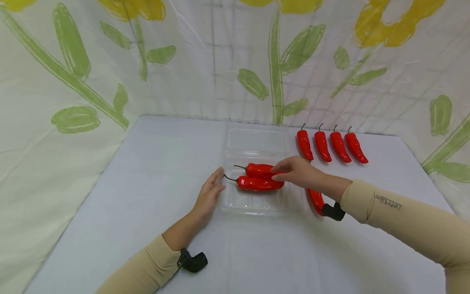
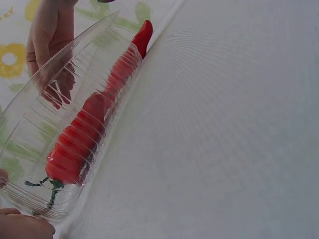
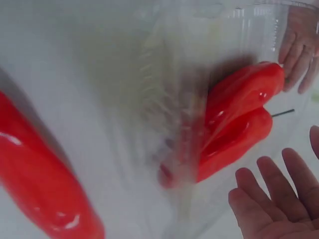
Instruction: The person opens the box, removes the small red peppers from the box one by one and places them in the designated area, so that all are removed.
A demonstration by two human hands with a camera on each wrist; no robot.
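Note:
Two red chili peppers, an upper one [image 1: 257,169] and a lower one [image 1: 258,183], lie side by side in a clear plastic clamshell container [image 1: 253,207], stems to the left. My left hand [image 1: 208,196] touches the container's left wall with its fingers fairly straight. Over the right ends of the two peppers hovers my right hand [image 1: 299,173]. In the right wrist view its fingers [image 3: 271,189] are extended and spread, apart from the peppers. Through the clear wall, the left wrist view shows the peppers [image 2: 75,149] in the container.
Behind the base, the container's lid [image 1: 256,140] lies folded back. Several more red peppers [image 1: 338,146] stand in a row at the table's back right. Another single pepper [image 1: 314,200] lies under my right wrist, partly hidden. A flowered sheet [image 1: 191,81] hangs behind the white table.

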